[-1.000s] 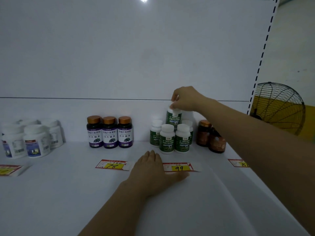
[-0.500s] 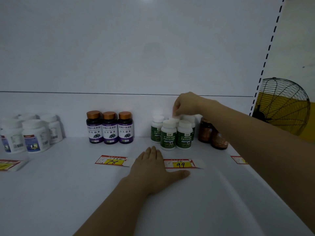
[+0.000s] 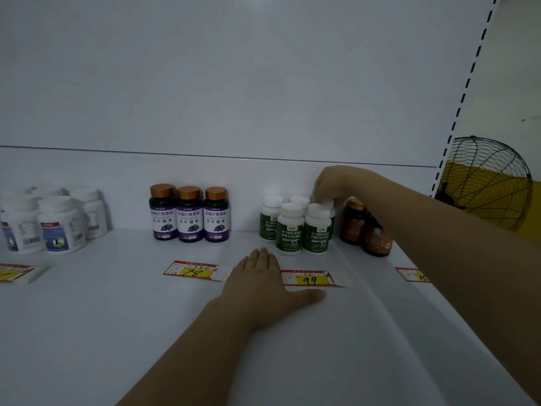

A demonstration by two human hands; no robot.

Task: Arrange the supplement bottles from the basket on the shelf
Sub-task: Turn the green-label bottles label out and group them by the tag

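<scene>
Several green-label bottles with white caps (image 3: 289, 230) stand clustered at the back of the white shelf (image 3: 117, 317). My right hand (image 3: 333, 186) reaches over them, its fingertips pinching the white cap of the back-right green-label bottle (image 3: 328, 207), which stands on the shelf behind the front pair. My left hand (image 3: 263, 285) lies flat, palm down, on the shelf in front of the cluster, holding nothing. Three purple-label bottles with copper caps (image 3: 189, 213) stand in a row to the left. The basket is out of view.
Two brown bottles (image 3: 366, 227) stand right of the green ones, under my right forearm. White bottles (image 3: 52, 221) stand at the far left. Price tags (image 3: 190, 271) (image 3: 310, 278) lie along the shelf. A wire fan (image 3: 489, 183) stands beyond the shelf's right upright.
My right hand has lowered the green-label bottle from above the cluster down into the back row. My left hand has stayed flat on the shelf.
</scene>
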